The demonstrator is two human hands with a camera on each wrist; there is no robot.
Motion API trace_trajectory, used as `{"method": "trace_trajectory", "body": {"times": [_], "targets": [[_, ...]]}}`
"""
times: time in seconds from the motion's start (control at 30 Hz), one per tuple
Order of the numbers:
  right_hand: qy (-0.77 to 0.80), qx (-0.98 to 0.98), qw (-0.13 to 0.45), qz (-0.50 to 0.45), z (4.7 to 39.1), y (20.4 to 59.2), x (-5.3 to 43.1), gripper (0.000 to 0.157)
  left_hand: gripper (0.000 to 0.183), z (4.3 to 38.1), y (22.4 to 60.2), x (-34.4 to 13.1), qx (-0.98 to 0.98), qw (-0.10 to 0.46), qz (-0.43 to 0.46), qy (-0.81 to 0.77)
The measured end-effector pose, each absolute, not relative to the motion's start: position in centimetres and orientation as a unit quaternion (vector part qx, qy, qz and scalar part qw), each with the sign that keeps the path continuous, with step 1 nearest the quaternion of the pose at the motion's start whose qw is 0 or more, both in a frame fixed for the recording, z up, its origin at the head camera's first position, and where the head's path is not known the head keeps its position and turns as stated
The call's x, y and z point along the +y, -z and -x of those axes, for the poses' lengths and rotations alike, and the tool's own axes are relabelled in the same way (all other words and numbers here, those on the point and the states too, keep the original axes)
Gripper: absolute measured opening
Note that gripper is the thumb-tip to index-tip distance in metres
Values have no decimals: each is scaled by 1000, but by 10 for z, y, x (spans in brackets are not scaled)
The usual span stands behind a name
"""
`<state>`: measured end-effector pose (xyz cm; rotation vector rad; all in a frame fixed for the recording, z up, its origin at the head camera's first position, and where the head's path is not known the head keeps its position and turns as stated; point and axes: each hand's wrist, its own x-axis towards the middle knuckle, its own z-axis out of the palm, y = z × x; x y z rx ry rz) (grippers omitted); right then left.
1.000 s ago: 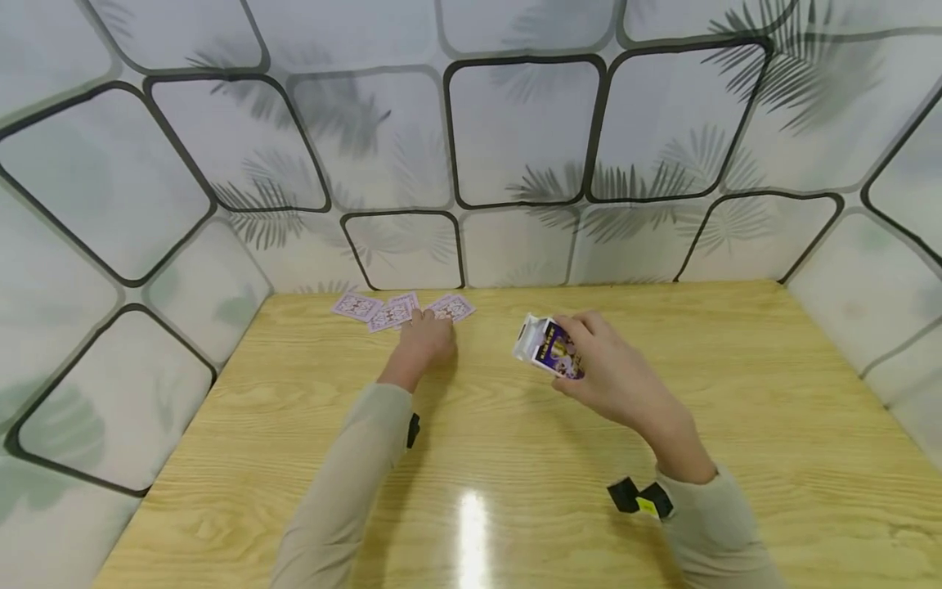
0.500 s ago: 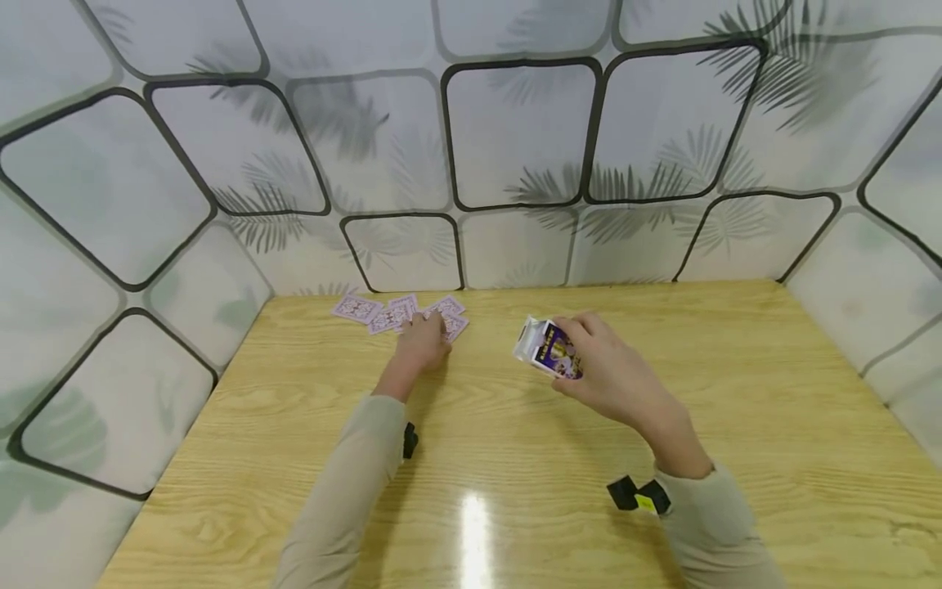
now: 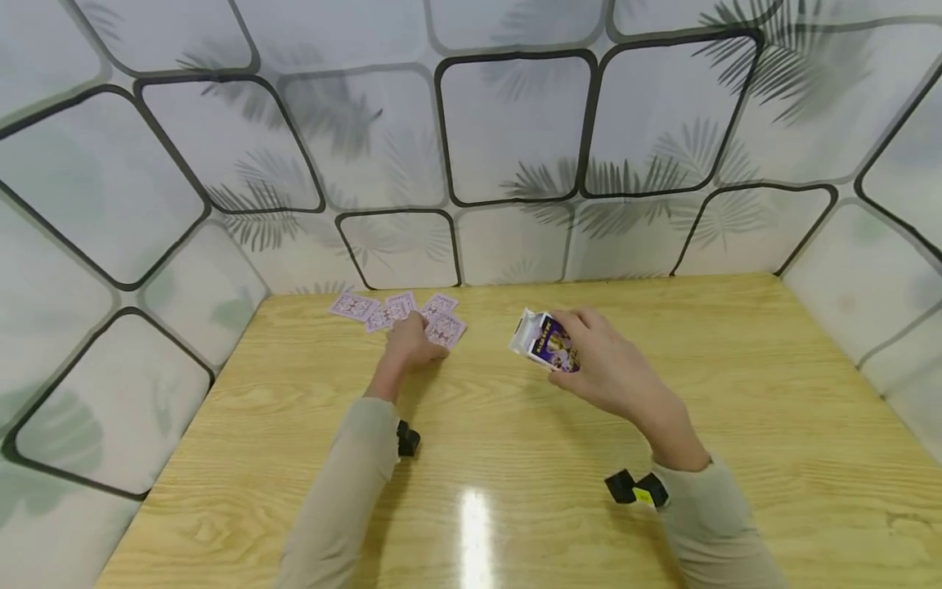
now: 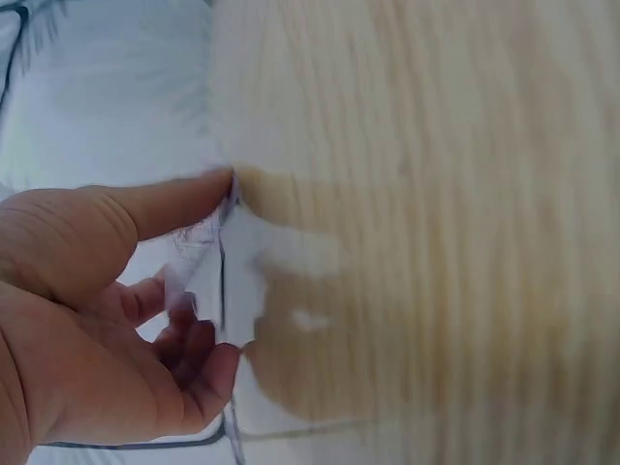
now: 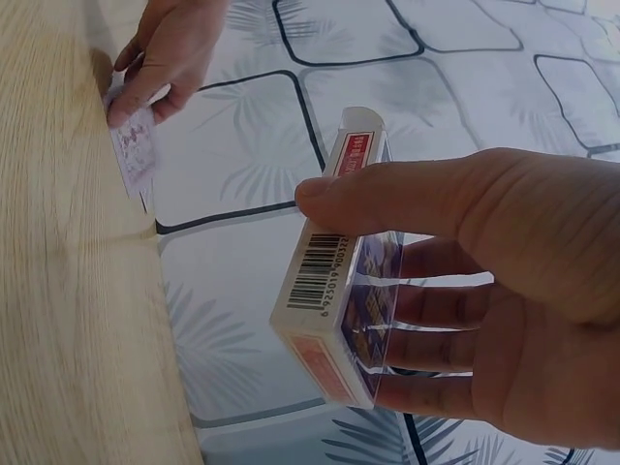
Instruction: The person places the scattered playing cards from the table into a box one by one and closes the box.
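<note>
Cards point(image 3: 446, 330) and a purple-and-white box point(image 3: 550, 344) are partly hidden by the hands point(image 3: 614, 372).

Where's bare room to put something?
Bare tabletop lies between left sleeve and right sleeve, and from the right hand, holding a card box, to the right wall. Crowded: the far edge left of centre, left hand touching purple cards.

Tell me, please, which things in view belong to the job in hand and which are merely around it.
In the job:
purple cards, touched by the left hand
card box, in the right hand

Merely around it:
wooden table
patterned backdrop
black wrist devices
</note>
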<state>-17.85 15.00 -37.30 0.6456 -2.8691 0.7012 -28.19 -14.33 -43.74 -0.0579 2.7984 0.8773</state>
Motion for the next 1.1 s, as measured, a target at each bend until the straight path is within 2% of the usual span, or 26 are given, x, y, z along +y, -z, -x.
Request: {"method": "trace_trajectory", "body": {"times": [0.23,0.33,0.57,0.83,1.1], "targets": [[-230,-948,57,-213,180,375,146,79,44,272,433,-139,930,85,-27,-357],[-231,-947,57,-214,180,376,145,80,46,262,425,-135,900,60,-22,-432],[-239,-945,63,-216,180,376,143,80,49,233,392,-124,837,-45,-65,-541],[-274,-937,50,-211,175,371,145,77,40,201,359,-117,818,-57,-142,-555],[-276,-934,65,-218,173,367,144,76,39,186,340,-110,808,-105,-205,-542]]}}
